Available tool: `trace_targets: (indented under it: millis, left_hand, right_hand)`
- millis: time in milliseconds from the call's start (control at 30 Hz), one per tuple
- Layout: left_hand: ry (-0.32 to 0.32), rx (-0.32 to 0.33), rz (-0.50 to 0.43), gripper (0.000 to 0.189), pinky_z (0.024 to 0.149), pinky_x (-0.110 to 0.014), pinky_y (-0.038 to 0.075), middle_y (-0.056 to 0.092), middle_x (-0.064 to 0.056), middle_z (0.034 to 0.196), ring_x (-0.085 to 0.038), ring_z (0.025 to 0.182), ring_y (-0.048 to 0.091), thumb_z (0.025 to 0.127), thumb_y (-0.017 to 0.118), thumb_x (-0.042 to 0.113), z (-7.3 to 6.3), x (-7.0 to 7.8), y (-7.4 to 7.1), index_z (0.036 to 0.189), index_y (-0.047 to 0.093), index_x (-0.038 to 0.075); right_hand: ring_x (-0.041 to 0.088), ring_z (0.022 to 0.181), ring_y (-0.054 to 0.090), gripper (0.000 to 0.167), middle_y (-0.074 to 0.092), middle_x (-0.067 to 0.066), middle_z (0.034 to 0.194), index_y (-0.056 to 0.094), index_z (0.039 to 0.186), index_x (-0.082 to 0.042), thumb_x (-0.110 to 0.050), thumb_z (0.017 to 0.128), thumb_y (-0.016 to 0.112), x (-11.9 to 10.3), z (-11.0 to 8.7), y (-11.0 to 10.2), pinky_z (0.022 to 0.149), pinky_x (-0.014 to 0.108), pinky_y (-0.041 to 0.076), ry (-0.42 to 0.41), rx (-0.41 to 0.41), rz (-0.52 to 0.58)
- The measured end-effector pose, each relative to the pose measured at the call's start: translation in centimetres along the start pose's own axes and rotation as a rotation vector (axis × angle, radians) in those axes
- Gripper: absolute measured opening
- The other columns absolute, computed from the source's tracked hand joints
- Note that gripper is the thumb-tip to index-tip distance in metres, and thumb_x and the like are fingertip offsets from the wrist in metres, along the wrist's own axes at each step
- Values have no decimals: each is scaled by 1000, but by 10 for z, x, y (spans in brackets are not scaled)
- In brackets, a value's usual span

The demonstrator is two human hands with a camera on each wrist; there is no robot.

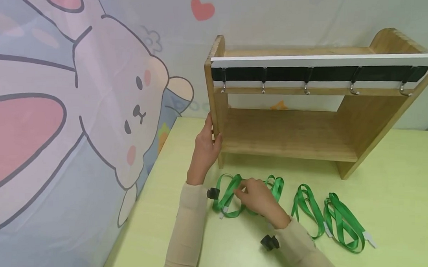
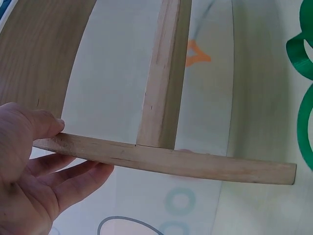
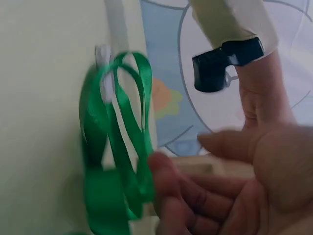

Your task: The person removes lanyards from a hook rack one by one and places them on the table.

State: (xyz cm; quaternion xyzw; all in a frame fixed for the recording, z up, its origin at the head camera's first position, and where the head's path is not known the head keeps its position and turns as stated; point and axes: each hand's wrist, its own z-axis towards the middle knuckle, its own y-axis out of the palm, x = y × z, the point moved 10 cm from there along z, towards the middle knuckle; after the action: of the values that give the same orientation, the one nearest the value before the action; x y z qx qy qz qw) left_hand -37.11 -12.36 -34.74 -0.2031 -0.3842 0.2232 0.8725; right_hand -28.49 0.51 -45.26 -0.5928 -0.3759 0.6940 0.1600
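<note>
My left hand (image 1: 205, 151) grips the left side panel of a wooden shelf unit (image 1: 291, 136). In the left wrist view, the thumb lies on one side of the panel's edge (image 2: 195, 164) and the fingers on the other. Below the shelf, my right hand (image 1: 259, 196) hovers by the leftmost green lanyard (image 1: 227, 197) and partly covers the second lanyard (image 1: 277, 186). From the right wrist, a gap shows between thumb and bent fingers (image 3: 195, 191), with nothing pinched there. A looped green lanyard (image 3: 90, 122) with a whitish clip is beside those fingertips.
Two more coiled green lanyards, one in the middle (image 1: 308, 211) and one farther right (image 1: 345, 224), lie on the pale yellow-green table (image 1: 403, 195). Several metal hooks line a black strip (image 1: 287, 74) across the shelf's upper front. A cartoon-printed cloth (image 1: 105, 106) hangs behind.
</note>
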Motion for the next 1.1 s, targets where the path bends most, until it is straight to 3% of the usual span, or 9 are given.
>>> trace_targets:
  millis: [200, 333, 433, 567, 867, 1100]
  left_hand:
    - [-4, 14, -3, 66, 73, -44, 63, 52, -30, 138, -45, 110, 65, 100, 56, -2, 1, 1, -4, 156, 22, -3]
    - [-6, 13, 8, 67, 73, -44, 63, 51, -30, 139, -45, 110, 65, 100, 56, -3, 1, -2, -3, 156, 22, -3]
    - [-2, 13, 9, 66, 73, -43, 63, 51, -30, 139, -44, 110, 65, 100, 56, -2, 2, -4, -3, 157, 21, -2]
    - [-23, 0, -1, 66, 74, -42, 63, 51, -29, 140, -43, 112, 65, 101, 56, 0, 0, -7, -3, 157, 21, -1]
    - [-81, -39, -36, 66, 80, -44, 62, 48, -23, 145, -39, 118, 60, 101, 55, 9, -6, -10, -2, 158, 22, 0]
    - [-71, -98, 35, 76, 107, -53, 46, 39, -23, 154, -36, 135, 47, 103, 57, 29, -13, -9, -7, 160, 15, 1]
  right_hand:
    - [11, 67, 64, 29, 72, 3, 82, 70, 117, 3, -20, 100, 64, -12, -11, -25, 63, 33, 56, -49, -37, -61]
    - [14, 74, 67, 30, 74, 6, 89, 68, 119, 4, -20, 101, 63, -15, -18, -41, 69, 36, 57, -87, -50, -85]
    - [11, 67, 65, 29, 74, 8, 90, 67, 118, 5, -18, 100, 64, -17, -23, -50, 67, 36, 57, -116, -49, -97]
    - [11, 68, 66, 29, 74, 8, 92, 67, 119, 4, -18, 100, 64, -15, -30, -63, 68, 37, 56, -146, 9, -144]
    - [34, 99, 69, 35, 71, 17, 117, 65, 125, 3, -22, 101, 64, -6, -54, -106, 83, 53, 57, -202, 187, -241]
    - [38, 101, 68, 38, 66, 21, 125, 61, 130, 3, -19, 99, 67, 5, -70, -129, 87, 58, 54, -237, 286, -272]
